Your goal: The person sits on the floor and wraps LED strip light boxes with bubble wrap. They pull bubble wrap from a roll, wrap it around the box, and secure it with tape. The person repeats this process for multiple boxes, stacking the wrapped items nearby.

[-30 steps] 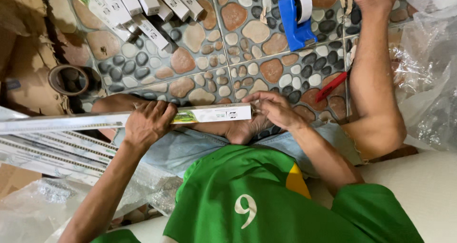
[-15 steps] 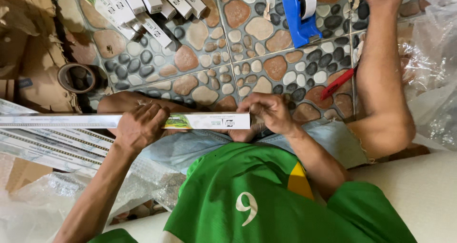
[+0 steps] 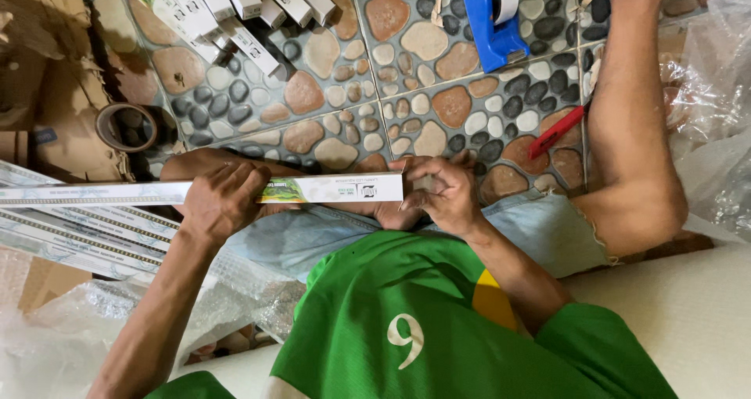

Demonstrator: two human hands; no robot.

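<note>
White long box (image 3: 328, 188) gripped mid-length by left hand (image 3: 221, 203), right hand (image 3: 442, 195) pinching its end flap, closing unfinished

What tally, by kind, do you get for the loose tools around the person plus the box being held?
Tape dispenser: 1
Loose tape roll: 1
Red tool: 1
Box, gripped by left hand and right hand: 1
Total: 4

left hand (image 3: 223, 203) is wrapped around something, palm down, forearm running off toward the bottom left. right hand (image 3: 438, 194) has fingers curled in a pinch, elbow bent, forearm angling down to the right.
</note>
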